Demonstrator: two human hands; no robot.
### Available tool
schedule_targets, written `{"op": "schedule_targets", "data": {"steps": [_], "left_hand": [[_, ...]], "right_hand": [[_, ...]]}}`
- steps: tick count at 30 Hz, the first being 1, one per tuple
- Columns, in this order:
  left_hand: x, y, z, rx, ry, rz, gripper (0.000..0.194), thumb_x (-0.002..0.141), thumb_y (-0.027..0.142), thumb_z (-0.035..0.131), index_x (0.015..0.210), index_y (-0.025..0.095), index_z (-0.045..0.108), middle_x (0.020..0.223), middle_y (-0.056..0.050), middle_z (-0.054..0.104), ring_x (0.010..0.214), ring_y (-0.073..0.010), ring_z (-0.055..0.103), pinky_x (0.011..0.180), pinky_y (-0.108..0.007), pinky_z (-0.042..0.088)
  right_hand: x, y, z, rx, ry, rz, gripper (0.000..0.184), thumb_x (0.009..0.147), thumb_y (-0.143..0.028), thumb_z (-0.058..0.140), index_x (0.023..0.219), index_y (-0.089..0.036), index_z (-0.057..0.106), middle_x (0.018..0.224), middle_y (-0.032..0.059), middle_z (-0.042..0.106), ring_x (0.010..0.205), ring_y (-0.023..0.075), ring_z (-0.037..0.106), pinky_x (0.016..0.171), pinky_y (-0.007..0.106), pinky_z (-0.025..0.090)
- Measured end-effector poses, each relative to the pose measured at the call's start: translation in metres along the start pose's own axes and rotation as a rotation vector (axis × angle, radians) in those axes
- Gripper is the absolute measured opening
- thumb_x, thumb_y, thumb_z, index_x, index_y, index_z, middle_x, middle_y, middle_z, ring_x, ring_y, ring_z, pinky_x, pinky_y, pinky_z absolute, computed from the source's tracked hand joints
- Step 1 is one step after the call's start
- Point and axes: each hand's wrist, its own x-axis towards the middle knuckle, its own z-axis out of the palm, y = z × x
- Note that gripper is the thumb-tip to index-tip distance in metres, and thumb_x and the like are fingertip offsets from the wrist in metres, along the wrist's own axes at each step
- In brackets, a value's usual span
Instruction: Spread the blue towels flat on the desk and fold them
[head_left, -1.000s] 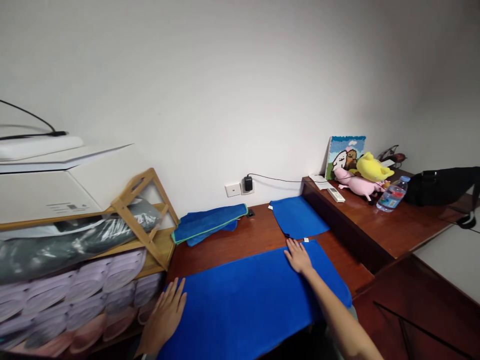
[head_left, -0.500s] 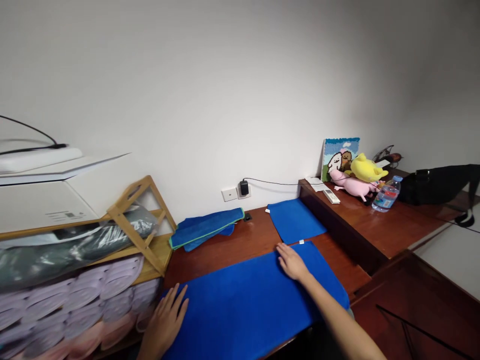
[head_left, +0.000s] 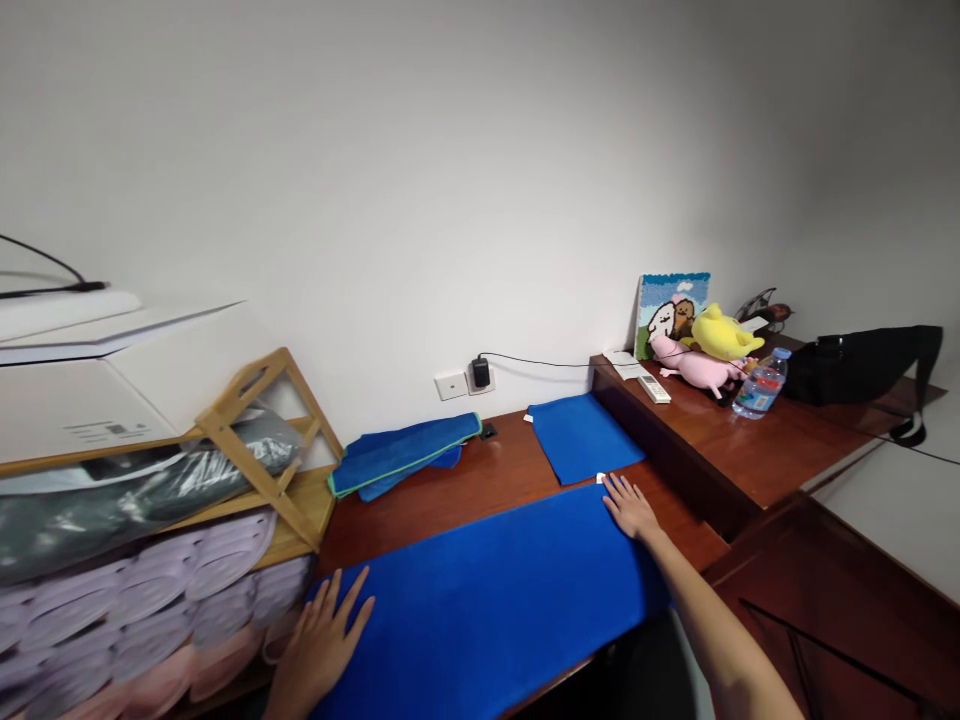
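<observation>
Rack [head_left: 311,495], folded cloths [head_left: 409,449] near spread blue cloth [head_left: 487,590]

Two bare hands lie on a large blue cloth [head_left: 487,600] spread along the front edge of a reddish-brown wooden desk [head_left: 420,515]. The left hand [head_left: 322,630], fingers spread, is at the cloth's left end; the right hand [head_left: 630,508] is at its far right corner, near a white tag [head_left: 601,479]. A smaller blue cloth [head_left: 585,438] lies toward the desk's back right corner. Folded, green-edged cloths [head_left: 409,452] lie at the back left corner, beside a wooden rack [head_left: 262,440].
</observation>
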Motion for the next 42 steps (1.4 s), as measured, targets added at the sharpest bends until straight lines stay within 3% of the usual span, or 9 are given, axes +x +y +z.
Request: {"op": "schedule_targets", "data": {"steps": [4,8,11,14,17,24,31,37,42], "left_hand": [[0.005,0.004,-0.008,0.005,-0.045,-0.007,0.073,0.098,0.056,0.029,0.158,0.022,0.053,0.166,-0.016,0.052,0.156,-0.0361,0.044,0.123,-0.060,0.040],[0.011,0.015,-0.022,0.030,-0.010,-0.037,0.070,0.100,0.049,0.027,0.155,0.015,0.056,0.164,-0.019,0.054,0.152,-0.0329,0.050,0.125,-0.054,0.038],[0.010,0.022,-0.024,0.028,0.053,-0.006,0.069,0.100,0.048,0.029,0.154,0.015,0.057,0.163,-0.017,0.054,0.153,-0.0322,0.049,0.127,-0.053,0.036],[0.004,0.022,-0.021,0.033,0.016,-0.025,0.070,0.099,0.051,0.031,0.155,0.017,0.056,0.164,-0.017,0.054,0.153,-0.0342,0.048,0.125,-0.055,0.038],[-0.003,0.019,-0.022,0.032,-0.019,-0.052,0.071,0.100,0.053,0.030,0.158,0.019,0.052,0.166,-0.018,0.051,0.154,-0.0342,0.047,0.124,-0.057,0.039],[-0.002,0.013,-0.026,0.034,-0.043,-0.102,0.071,0.100,0.057,0.034,0.160,0.022,0.049,0.168,-0.018,0.048,0.155,-0.0362,0.046,0.124,-0.060,0.037],[0.010,0.007,-0.017,0.026,-0.030,-0.100,0.068,0.099,0.054,0.032,0.159,0.028,0.051,0.160,-0.012,0.059,0.152,-0.0363,0.048,0.121,-0.061,0.041],[0.004,0.010,-0.030,0.040,0.028,-0.107,0.074,0.098,0.051,0.028,0.157,0.014,0.054,0.163,-0.021,0.054,0.154,-0.0378,0.046,0.124,-0.058,0.037],[-0.034,0.030,-0.033,0.005,0.098,-0.004,0.069,0.097,0.052,0.032,0.150,0.018,0.062,0.162,-0.015,0.057,0.152,-0.0358,0.048,0.125,-0.057,0.039]], "right_hand": [[0.004,-0.002,-0.007,0.002,-0.013,0.009,0.065,0.112,-0.054,0.020,0.173,-0.032,0.019,0.179,-0.0008,0.018,0.166,0.0233,0.013,0.134,0.048,0.012],[0.000,-0.026,-0.009,0.003,0.075,0.023,0.064,0.112,-0.046,0.021,0.172,-0.025,0.027,0.179,0.0038,0.021,0.166,0.0252,0.014,0.134,0.050,0.012],[-0.009,-0.054,-0.002,0.031,0.161,-0.122,0.063,0.112,-0.046,0.022,0.171,-0.025,0.031,0.178,0.0041,0.024,0.166,0.0245,0.016,0.134,0.049,0.011],[-0.017,-0.069,0.008,0.062,0.128,-0.232,0.065,0.112,-0.053,0.024,0.171,-0.026,0.030,0.177,0.0026,0.027,0.165,0.0234,0.018,0.134,0.047,0.013],[-0.019,-0.057,0.013,0.050,0.062,-0.140,0.069,0.111,-0.055,0.022,0.171,-0.023,0.029,0.176,0.0045,0.028,0.165,0.0234,0.019,0.134,0.046,0.013],[-0.005,0.005,0.006,0.024,0.056,0.037,0.070,0.110,-0.055,0.020,0.173,-0.024,0.024,0.178,0.0029,0.024,0.165,0.0235,0.018,0.134,0.048,0.015],[0.000,0.004,0.003,0.037,0.052,0.069,0.070,0.110,-0.056,0.019,0.173,-0.026,0.024,0.178,0.0013,0.022,0.166,0.0247,0.016,0.134,0.052,0.011],[-0.008,-0.016,-0.019,0.047,0.105,0.068,0.065,0.110,-0.045,0.023,0.170,-0.023,0.035,0.176,0.0042,0.028,0.165,0.0262,0.018,0.134,0.052,0.012],[-0.067,-0.071,0.006,0.094,0.199,-0.182,0.061,0.111,-0.046,0.024,0.164,-0.026,0.048,0.174,0.0031,0.034,0.164,0.0261,0.024,0.134,0.049,0.014]]}}
